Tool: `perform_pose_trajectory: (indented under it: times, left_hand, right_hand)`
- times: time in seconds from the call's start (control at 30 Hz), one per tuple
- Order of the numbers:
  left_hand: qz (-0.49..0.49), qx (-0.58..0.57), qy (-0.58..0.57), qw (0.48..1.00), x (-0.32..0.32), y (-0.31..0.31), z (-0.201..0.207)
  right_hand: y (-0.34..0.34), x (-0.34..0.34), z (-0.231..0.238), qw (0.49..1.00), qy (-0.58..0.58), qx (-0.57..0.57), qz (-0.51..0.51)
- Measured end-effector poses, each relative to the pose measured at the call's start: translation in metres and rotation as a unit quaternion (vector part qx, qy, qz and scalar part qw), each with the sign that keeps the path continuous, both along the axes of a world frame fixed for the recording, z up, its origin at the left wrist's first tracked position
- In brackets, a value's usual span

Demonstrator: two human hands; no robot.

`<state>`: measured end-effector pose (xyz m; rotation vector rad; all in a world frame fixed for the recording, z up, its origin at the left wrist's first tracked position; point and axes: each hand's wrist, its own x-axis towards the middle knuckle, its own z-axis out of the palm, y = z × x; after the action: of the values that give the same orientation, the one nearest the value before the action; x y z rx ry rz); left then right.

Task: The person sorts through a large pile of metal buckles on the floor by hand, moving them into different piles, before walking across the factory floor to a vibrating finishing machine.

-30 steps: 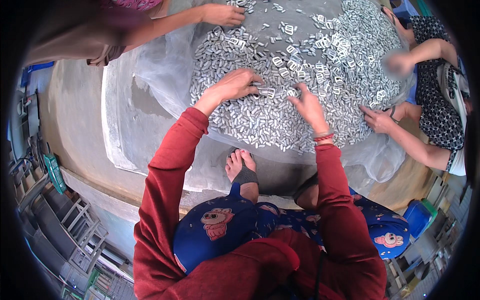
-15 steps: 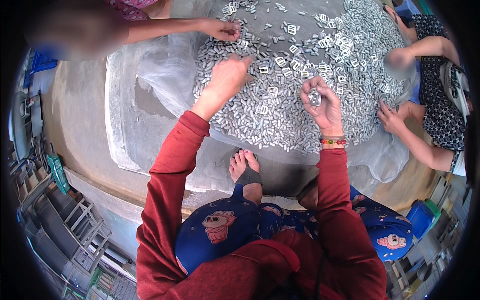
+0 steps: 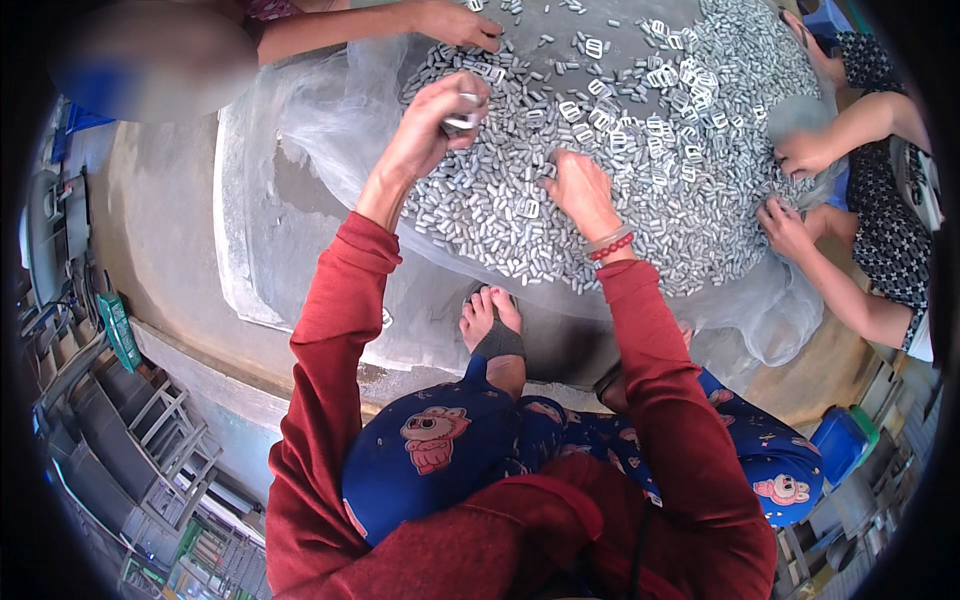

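Observation:
My left hand point(image 3: 440, 122), raised over the left part of the pile, is closed around a metal slide buckle point(image 3: 460, 122); motion blurs it slightly. My right hand point(image 3: 585, 193) is palm down at the middle of the pile, thumb and forefinger apart, its other fingers mostly hidden. Under both hands spreads a heap of small grey metal pellets point(image 3: 500, 240) with many pale slide buckles among them. One such buckle point(image 3: 529, 208) lies just left of my right hand. Another buckle point(image 3: 387, 318) shows on the floor beside my left sleeve.
A co-worker's hand point(image 3: 458, 24) reaches over the heap at upper left. At the right, another person's hands point(image 3: 788, 228) work at its edge. Thin clear sheeting point(image 3: 775, 325) lies under the heap. My foot point(image 3: 492, 315) is close to the near edge. A blue bin point(image 3: 840, 440) stands lower right.
My left hand has lifted from the pellets and now holds a buckle. My right hand, which held a buckle up, has moved down and left onto the heap without that buckle showing.

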<state>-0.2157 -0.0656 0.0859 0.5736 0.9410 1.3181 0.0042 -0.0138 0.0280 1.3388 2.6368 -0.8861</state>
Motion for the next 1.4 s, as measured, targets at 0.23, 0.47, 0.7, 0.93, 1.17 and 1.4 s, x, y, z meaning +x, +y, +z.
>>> perform_pose_trajectory:
  times: [0.23, 0.47, 0.7, 0.93, 1.17, 1.4]
  left_hand:
    - [0.025, 0.057, -0.162, 0.985, 0.017, -0.018, -0.005]
    - [-0.235, 0.062, 0.407, 0.881, 0.049, -0.019, -0.013]
    - [-0.232, 0.110, 0.676, 0.691, 0.071, -0.039, -0.060]
    - [-0.164, -0.132, 0.176, 0.962, 0.047, 0.007, -0.043]
    - [-0.189, -0.122, 0.284, 0.932, 0.078, 0.053, -0.050]
    - [-0.258, 0.056, 0.678, 0.686, 0.092, 0.055, -0.091]
  right_hand:
    - [0.032, 0.034, -0.004, 0.974, 0.116, -0.173, -0.093]
    - [0.054, 0.073, -0.011, 0.981, 0.139, -0.103, -0.093]
    - [0.043, 0.093, 0.018, 0.987, 0.052, -0.145, -0.044]
    - [-0.002, 0.101, 0.000, 0.998, 0.039, 0.006, -0.054]
    - [0.019, 0.111, 0.018, 0.784, 0.353, -0.321, -0.397]
    - [0.066, 0.109, 0.034, 0.629, 0.481, -0.464, -0.397]
